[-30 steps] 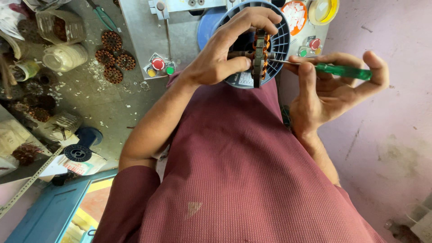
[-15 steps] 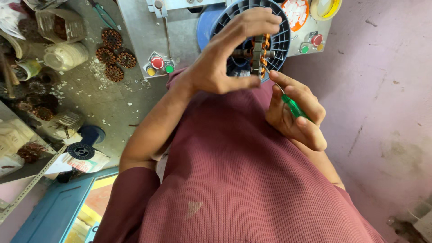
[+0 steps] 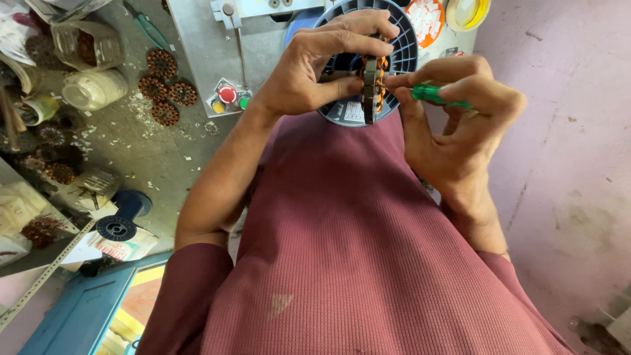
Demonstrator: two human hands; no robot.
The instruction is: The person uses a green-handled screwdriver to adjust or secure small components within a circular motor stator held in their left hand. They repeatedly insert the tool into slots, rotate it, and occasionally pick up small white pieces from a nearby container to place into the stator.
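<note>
Nearest the camera is the person's maroon ribbed shirt [image 3: 355,250], filling the lower middle of the view. Above it, the right hand [image 3: 460,131] is curled narrowly around a slim green-handled tool [image 3: 439,96], pinched between thumb and fingertips with the tip pointing left toward the part in the other hand. The left hand [image 3: 315,66] is closed on a round metal stator core wound with copper wire [image 3: 373,82], held on edge, thumb below and fingers arched over the top. The tool's tip meets the right side of the core; whether it actually touches a winding cannot be told.

Just behind the core stands a round blue plastic fan guard with radial slots [image 3: 404,49], partly covered by both hands. To the left of it lies a grey metal control panel [image 3: 197,52] carrying a red push button [image 3: 227,93] with a small green and a small yellow button beside it.

Farther left, on the dusty grey floor [image 3: 118,144], 4 more copper-wound round cores [image 3: 165,89] lie in a cluster. At the far top right sits a roll of yellow tape [image 3: 468,13].
</note>
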